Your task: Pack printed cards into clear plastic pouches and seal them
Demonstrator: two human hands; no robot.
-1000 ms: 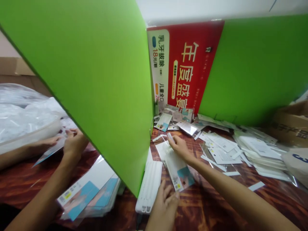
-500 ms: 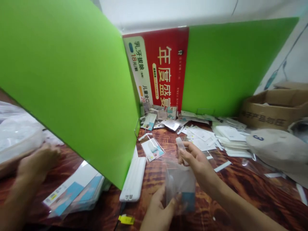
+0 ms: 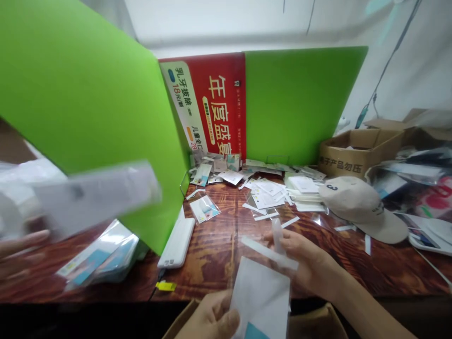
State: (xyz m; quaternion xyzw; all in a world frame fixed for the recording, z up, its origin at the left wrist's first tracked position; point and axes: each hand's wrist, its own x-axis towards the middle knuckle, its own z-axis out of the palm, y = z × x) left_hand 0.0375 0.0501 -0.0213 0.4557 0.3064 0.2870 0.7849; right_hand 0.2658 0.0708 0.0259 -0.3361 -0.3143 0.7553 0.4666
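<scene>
- Left hand [image 3: 215, 314] pinches a card [image 3: 263, 294], white with blue low down (mostly plain).
- Right hand [image 3: 302, 259] grips a cloudy stick [image 3: 277, 233], white strip [image 3: 264, 250] slanting by its fingers.

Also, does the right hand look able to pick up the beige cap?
Probably yes: the cap lies on the table beyond and to the right of the right hand, and nothing tall stands between them. That hand holds a pale strip, though, which may hamper the grip.
</scene>
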